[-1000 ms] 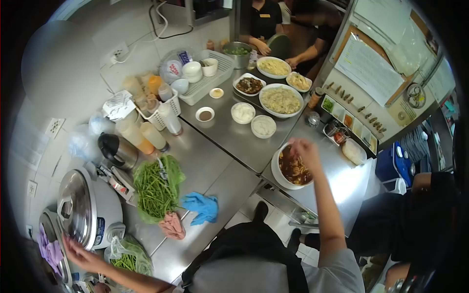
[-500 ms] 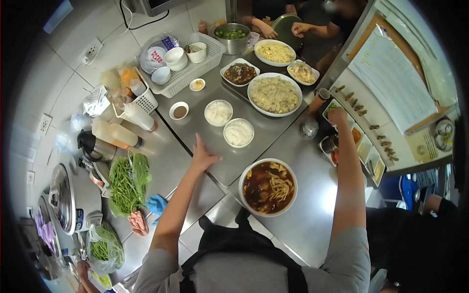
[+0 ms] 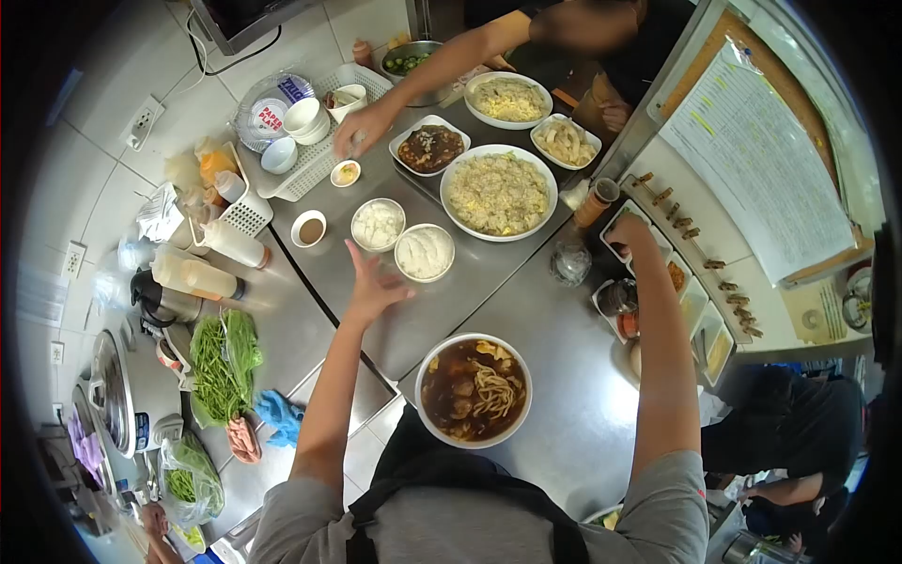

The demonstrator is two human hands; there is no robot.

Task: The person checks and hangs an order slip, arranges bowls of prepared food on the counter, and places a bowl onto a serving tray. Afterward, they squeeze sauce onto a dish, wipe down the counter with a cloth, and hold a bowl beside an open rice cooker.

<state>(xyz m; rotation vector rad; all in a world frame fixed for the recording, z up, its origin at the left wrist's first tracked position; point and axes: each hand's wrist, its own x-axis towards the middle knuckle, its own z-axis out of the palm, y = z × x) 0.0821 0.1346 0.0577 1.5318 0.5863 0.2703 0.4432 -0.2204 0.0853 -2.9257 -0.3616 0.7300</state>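
Observation:
My left hand (image 3: 373,289) hovers over the steel counter, fingers spread and empty, just below two small bowls of white rice (image 3: 378,225). My right hand (image 3: 628,231) reaches into the first compartment of the condiment tray (image 3: 693,299); its fingertips are hidden among the contents there. Close to my body stands a white bowl of dark soup with noodles (image 3: 474,390). Behind the rice are a large bowl of fried rice (image 3: 499,192) and a square dish of dark food (image 3: 430,148).
A co-worker's hand (image 3: 366,129) reaches across to a small sauce cup (image 3: 346,173). Squeeze bottles (image 3: 235,244), bagged green beans (image 3: 218,367) and a blue glove (image 3: 279,416) lie left. A pepper grinder (image 3: 596,203) and glass jar (image 3: 570,263) stand near my right arm.
The co-worker's arm has stretched over the dishes to the sauce cup. My right hand has gone from the soup bowl to the condiment tray; my left hand has come over the counter. The view has shifted.

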